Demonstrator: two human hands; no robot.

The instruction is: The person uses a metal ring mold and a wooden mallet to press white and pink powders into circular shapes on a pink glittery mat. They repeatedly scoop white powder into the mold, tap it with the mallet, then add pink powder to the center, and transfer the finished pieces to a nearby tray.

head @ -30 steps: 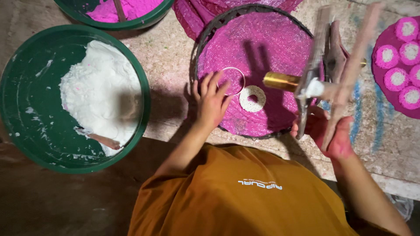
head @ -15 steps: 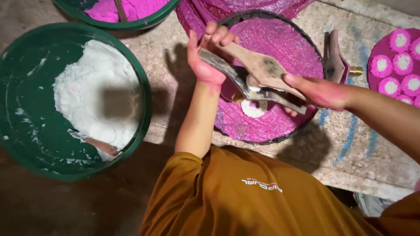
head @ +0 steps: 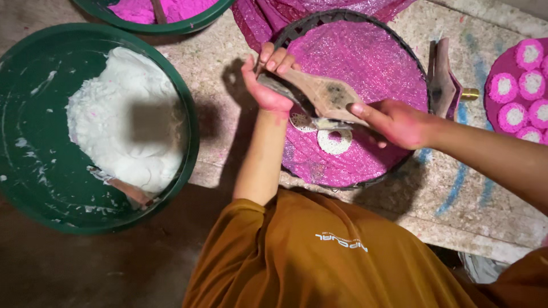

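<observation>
The big green tub [head: 34, 188] sat at the left, holding a mound of white dough [head: 123, 142] with a wooden paddle [head: 128, 193] stuck at its lower edge, well apart from both hands. A second tub [head: 188, 24] of pink powder showed at the top edge. In the middle lay the round tray [head: 394, 51], lined with glittery pink cloth, and on it a white ring of dough [head: 334, 142] beside a small patterned disc [head: 298, 118]. Over the tray both hands held the wooden mould [head: 322, 94]: its long axis ran from upper left down to lower right, tilted across the tray. The left hand [head: 268, 85] was clenched round the upper left end, fingers curled over the top (the palm faced the camera), while the right hand [head: 399, 122] grasped the lower right end, thumb along the edge. The ring lay just below the mould's middle, nearer the right hand. A spare mould [head: 440, 80] stood at the tray's right rim, and pink-and-white cakes [head: 516, 102] filled a plate at the far right.
</observation>
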